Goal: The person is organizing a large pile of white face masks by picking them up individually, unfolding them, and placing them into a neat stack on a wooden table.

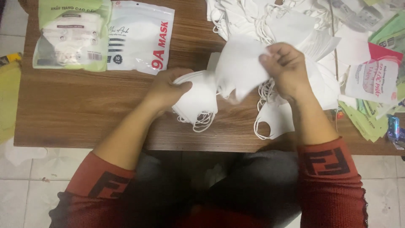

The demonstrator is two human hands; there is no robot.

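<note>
Head view, going left to right: two filled mask packs lie flat at the table's far left, a green one and a white one just beside it, so by the look of it two are done. The left hand is closed around a small stack of white masks, ear loops dangling; can't count the layers. The right hand pinches one single white mask right beside that stack. Behind and to the right sits a big loose pile of masks, too tangled to count, plus a heap of empty bags. Plenty seems left to go.
</note>
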